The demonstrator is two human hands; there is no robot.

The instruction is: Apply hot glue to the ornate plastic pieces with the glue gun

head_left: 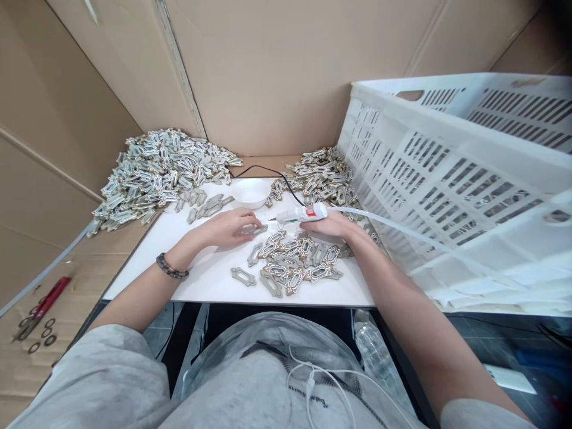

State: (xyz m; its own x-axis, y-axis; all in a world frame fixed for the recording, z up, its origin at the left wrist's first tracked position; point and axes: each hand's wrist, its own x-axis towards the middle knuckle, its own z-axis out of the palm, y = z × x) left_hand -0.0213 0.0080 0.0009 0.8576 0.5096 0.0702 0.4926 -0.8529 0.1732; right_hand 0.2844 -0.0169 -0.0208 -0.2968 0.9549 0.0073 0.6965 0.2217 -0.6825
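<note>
My left hand (230,227) pinches a small ornate frame-shaped plate (260,229) above the white board (201,280). My right hand (330,225) is wrapped round a white glue gun (295,214) with a red mark; the gun's body partly hides its fingers. The gun's nozzle points left, close to the plate in my left hand. A long translucent glue stick (379,219) runs out of its rear to the right. Just below my hands lies a loose heap of similar plates (290,262), some with white-and-gold patterns up, others plain grey.
A large pile of plates (165,170) rises at the back left, another pile (326,176) at the back right. A white bowl (251,193) stands between them. The white slotted crate (424,173) fills the right side. Red-handled scissors (44,307) and several rings (48,332) lie far left.
</note>
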